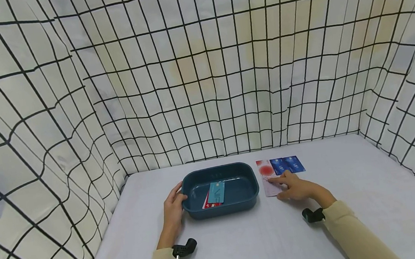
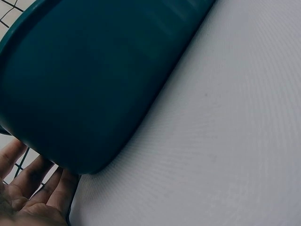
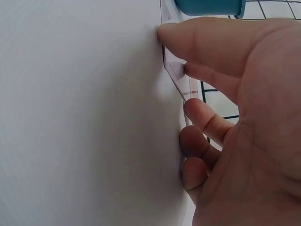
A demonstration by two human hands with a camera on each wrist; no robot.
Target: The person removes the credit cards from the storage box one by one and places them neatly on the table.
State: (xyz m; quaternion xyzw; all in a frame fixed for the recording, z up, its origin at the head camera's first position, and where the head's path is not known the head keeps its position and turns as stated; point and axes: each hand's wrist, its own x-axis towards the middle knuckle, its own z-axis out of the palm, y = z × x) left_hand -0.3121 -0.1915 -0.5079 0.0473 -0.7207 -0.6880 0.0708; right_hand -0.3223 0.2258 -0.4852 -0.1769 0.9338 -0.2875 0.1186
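Note:
A dark teal plastic tray [image 1: 222, 211] stands at mid-table. My left hand [image 1: 173, 208] holds it by the left end, thumb over the rim, and in the left wrist view its fingers [image 2: 32, 175] reach behind that end. Inside the tray a light blue VIP card [image 1: 216, 191] overlaps a red card [image 1: 207, 202]. To the tray's right lies a pale pink card [image 1: 271, 188]. Over it is my right hand [image 1: 295, 187], index fingertip on the card's face, thumb at its near edge. The right wrist view shows the other fingers [image 3: 194, 141] bent beside the card [image 3: 175, 69].
A red-and-white card [image 1: 265, 169] and two blue cards [image 1: 286, 165] lie in a row just beyond the pale pink one. White cloth covers the table [image 1: 240, 245]. White sheeting with black netting [image 1: 202, 87] rises behind and along both sides.

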